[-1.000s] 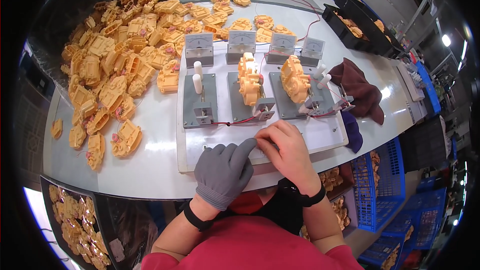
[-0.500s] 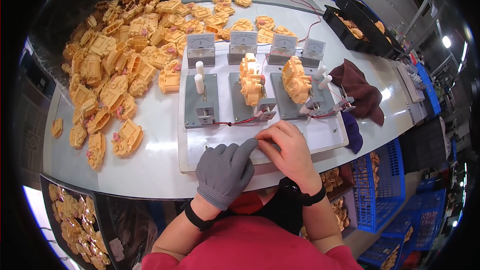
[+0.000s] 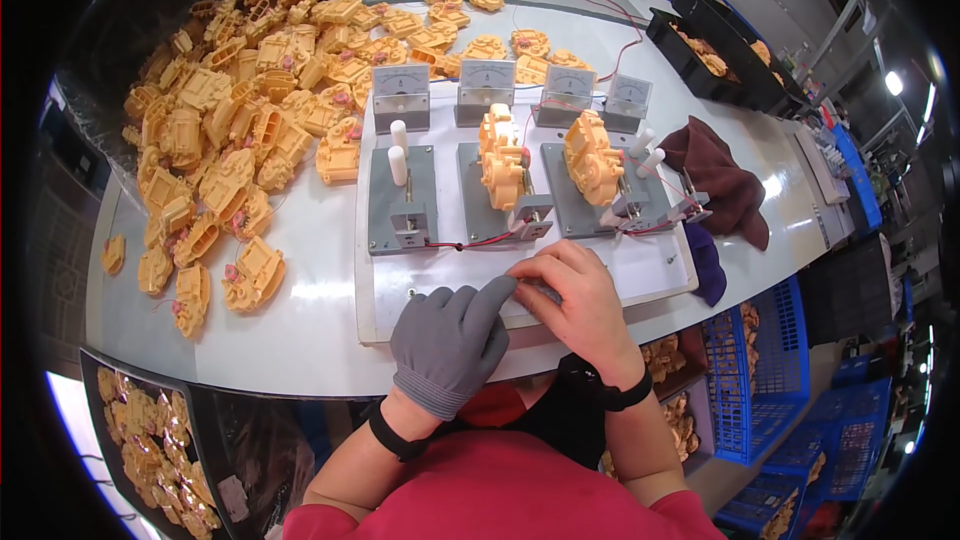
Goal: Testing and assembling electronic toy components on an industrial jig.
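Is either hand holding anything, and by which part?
Cannot tell: the bare right hand and gloved left hand meet at the fingers, which could hide something small.

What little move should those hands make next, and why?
Perhaps the grey-gloved left hand should part from the bare right hand and reach for a loose yellow plastic housing left of the white rectangular board. Why: the leftmost grey rectangular plate has two white cylindrical pegs but bears no housing, while the next two grey plates each bear one.
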### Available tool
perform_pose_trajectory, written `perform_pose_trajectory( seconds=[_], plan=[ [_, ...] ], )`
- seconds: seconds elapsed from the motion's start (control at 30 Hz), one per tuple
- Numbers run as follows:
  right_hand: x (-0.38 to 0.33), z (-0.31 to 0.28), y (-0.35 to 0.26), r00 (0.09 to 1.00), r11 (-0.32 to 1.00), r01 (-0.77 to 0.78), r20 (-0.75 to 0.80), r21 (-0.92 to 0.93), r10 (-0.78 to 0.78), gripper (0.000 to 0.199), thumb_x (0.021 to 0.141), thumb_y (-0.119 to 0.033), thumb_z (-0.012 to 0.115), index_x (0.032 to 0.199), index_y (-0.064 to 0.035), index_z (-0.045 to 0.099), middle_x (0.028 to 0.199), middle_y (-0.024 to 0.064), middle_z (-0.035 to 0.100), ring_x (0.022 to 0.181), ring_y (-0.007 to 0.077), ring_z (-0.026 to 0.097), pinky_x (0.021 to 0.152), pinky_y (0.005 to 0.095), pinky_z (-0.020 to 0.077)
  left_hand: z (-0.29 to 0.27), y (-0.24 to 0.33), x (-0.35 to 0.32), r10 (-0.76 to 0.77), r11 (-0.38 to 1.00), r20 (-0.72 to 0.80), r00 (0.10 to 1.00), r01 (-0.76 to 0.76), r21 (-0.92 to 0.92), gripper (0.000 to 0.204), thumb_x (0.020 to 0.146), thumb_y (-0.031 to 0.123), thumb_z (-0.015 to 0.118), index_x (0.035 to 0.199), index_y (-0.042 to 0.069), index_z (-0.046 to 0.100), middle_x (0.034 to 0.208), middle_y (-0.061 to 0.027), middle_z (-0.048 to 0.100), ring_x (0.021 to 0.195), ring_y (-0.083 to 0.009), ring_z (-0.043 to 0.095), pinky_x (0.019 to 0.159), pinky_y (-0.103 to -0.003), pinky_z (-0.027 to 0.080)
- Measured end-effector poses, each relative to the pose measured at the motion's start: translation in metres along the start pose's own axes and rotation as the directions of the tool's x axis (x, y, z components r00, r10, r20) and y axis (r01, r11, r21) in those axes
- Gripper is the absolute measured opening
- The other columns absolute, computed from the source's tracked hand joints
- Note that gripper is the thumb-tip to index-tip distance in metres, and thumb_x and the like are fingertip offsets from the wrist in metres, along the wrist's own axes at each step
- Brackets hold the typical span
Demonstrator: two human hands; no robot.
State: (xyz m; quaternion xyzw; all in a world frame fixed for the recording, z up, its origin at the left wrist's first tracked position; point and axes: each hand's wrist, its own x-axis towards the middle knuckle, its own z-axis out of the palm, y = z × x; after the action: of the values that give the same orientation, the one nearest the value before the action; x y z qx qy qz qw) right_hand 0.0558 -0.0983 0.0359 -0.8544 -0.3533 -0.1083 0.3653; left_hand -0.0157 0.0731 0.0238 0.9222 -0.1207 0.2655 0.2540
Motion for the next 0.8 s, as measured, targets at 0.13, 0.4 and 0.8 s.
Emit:
perform_pose_trajectory(
  seconds=[0.13, 0.4, 0.8],
  plan=[
    [0.0, 0.0002, 0.0, 1.0, 1.0, 0.008, -0.004, -0.001, -0.008, 0.016, 0.079, -0.009, 0.076, 0.094, -0.0075, 0.071, 0.087, 0.0069, 0.062, 0.085, 0.0272, 0.06, 0.075, 0.037, 0.047, -0.0006, 0.0004, 0.0001, 0.001, 1.0, 0.0, 1.0, -0.001, 0.011, 0.039, 0.073, 0.004, 0.066, 0.112, 0.009, 0.064, 0.069, -0.0052, 0.055, 0.061, -0.0249, 0.053, 0.057, -0.04, 0.041],
    [-0.0001, 0.0005, 0.0003, 1.0, 1.0, 0.006, 0.004, -0.005, -0.006, 0.017, 0.079, -0.009, 0.076, 0.095, -0.0082, 0.071, 0.088, 0.0066, 0.062, 0.086, 0.0274, 0.06, 0.077, 0.0375, 0.0469, 0.0002, -0.0005, -0.0009, 0.0, 1.0, -0.002, 1.0, 0.0, -0.002, 0.04, 0.073, 0.004, 0.066, 0.113, 0.009, 0.063, 0.069, -0.0053, 0.056, 0.062, -0.025, 0.054, 0.058, -0.04, 0.041],
    [0.0004, -0.0002, -0.0003, 1.0, 1.0, 0.009, 0.002, 0.004, -0.009, 0.017, 0.079, -0.009, 0.076, 0.095, -0.0077, 0.071, 0.088, 0.0063, 0.062, 0.084, 0.0263, 0.059, 0.075, 0.0364, 0.0468, 0.0, -0.0003, -0.0009, -0.003, 1.0, 0.002, 1.0, 0.003, -0.009, 0.041, 0.074, 0.004, 0.066, 0.114, 0.009, 0.063, 0.07, -0.0057, 0.056, 0.063, -0.0256, 0.054, 0.058, -0.04, 0.041]
  ],
)
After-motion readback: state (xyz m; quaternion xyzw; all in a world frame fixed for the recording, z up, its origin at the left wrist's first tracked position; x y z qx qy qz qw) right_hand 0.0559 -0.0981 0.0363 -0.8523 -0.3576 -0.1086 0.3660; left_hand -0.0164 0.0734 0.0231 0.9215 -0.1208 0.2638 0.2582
